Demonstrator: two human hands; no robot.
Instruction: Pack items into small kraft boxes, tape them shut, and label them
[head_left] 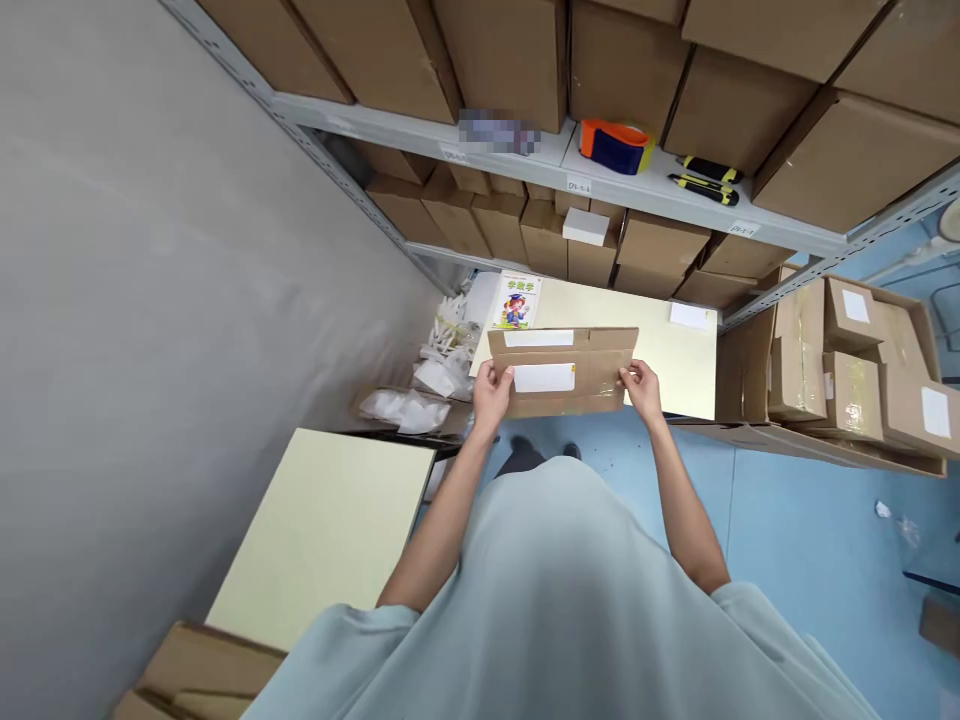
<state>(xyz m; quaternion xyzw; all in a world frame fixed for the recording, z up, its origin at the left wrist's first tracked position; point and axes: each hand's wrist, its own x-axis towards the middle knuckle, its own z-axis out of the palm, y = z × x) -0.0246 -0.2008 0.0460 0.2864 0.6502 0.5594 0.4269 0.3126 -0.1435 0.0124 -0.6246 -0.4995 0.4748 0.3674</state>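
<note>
Between both hands I hold a flat piece of brown cardboard point(600, 375), which looks like a folded-down carton with white labels and clear tape on it. My left hand point(492, 395) grips its left edge, thumb over the front near the larger label. At the opposite edge, my right hand point(641, 390) pinches the cardboard between thumb and fingers. It is held over the front edge of a pale yellow table point(600, 302). Just behind its left end lies a colourful children's book point(516, 300) on the tabletop.
Metal shelving point(675, 212) full of brown boxes rises behind the table, with box cutters point(705, 190) and an orange-and-blue tape roll point(615, 147) on it. On the right stands a large carton point(742, 370) of parcels. A second table point(322, 530) and crumpled white plastic point(409, 410) are at left.
</note>
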